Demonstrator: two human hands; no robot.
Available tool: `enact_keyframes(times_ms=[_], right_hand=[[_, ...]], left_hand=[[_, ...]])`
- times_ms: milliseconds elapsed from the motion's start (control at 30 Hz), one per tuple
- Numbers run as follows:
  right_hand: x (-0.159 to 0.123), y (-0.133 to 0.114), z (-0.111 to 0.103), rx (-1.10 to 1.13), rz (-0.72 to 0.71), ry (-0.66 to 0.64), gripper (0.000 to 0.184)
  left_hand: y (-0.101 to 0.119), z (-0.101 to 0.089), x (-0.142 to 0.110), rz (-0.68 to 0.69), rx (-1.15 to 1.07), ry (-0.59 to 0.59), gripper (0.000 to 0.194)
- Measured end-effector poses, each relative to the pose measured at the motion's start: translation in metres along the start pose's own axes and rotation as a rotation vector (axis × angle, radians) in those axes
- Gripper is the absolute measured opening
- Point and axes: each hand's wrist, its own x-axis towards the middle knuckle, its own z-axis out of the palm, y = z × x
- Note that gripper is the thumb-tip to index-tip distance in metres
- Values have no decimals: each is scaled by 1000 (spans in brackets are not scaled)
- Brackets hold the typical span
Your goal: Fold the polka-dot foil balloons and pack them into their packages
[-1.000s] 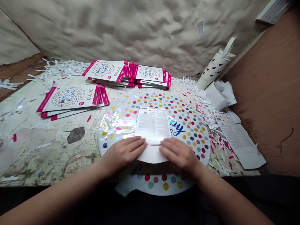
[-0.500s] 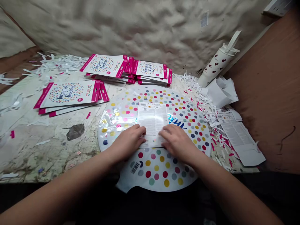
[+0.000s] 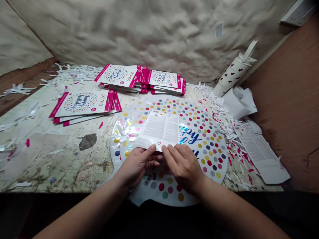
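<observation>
Both hands grip the near edge of a white printed card packet (image 3: 161, 127), tilted up with its text side showing. My left hand (image 3: 141, 162) pinches the near left part, thumb on top and fingers beneath. My right hand (image 3: 183, 162) closes over the near right edge, its fingertips on the card; its thumb is hidden. Under the packet lies a flat foil balloon (image 3: 211, 142) with coloured dots and blue lettering. The balloon's tail and a small barcode point toward me.
Stacks of pink-and-white balloon packets lie at the left (image 3: 83, 103), back (image 3: 119, 75) and back right (image 3: 164, 79). A heart-patterned tumbler (image 3: 233, 74), crumpled white paper (image 3: 239, 101), a flattened printed packet (image 3: 261, 149) and paper shreds (image 3: 77, 73) lie around the table edges.
The packet's near edge has risen off the balloon and come toward me. Both hands have moved closer in and now grip that edge. The view has shifted slightly.
</observation>
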Motion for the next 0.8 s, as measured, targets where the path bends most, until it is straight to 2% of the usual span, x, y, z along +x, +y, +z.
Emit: enact_keyframes(times_ms=[100,233,300,367,433,500,600,633,700,733,767,800], right_hand=[[-2,-11,1,50,42,36,29],[-5,-12,-3,206,109,51,29],[-6,-7,-5,414,245,42,27],[-5,-2,-3,609,384,41,34],[-2,0,2,678,406,90,33],[3,0,7,695,360,165,22],[-1,11,2,794,452,215,14],[-8,19,-5,809,503,167,14],[-26,41,-23,702,600,-55,19],[-36,53,-33,571,638,-233,23],[-45,64,-43,389,693,-345,26],[-51,73,-53,213,730,-350,31]], left_hand=[[-2,8,6,-3,-157,116,12],[-2,14,5,-70,-356,66,11],[-2,12,2,22,-224,33,13],[-3,9,-2,143,8,21,15],[-3,8,-4,197,194,9,20],[-4,8,-5,208,291,-2,24],[-3,8,-3,245,284,21,27],[-1,8,-2,265,271,33,27],[4,5,-2,339,331,59,28],[8,5,-4,387,423,74,32],[13,5,-8,439,552,89,39],[18,6,-12,495,701,100,47]])
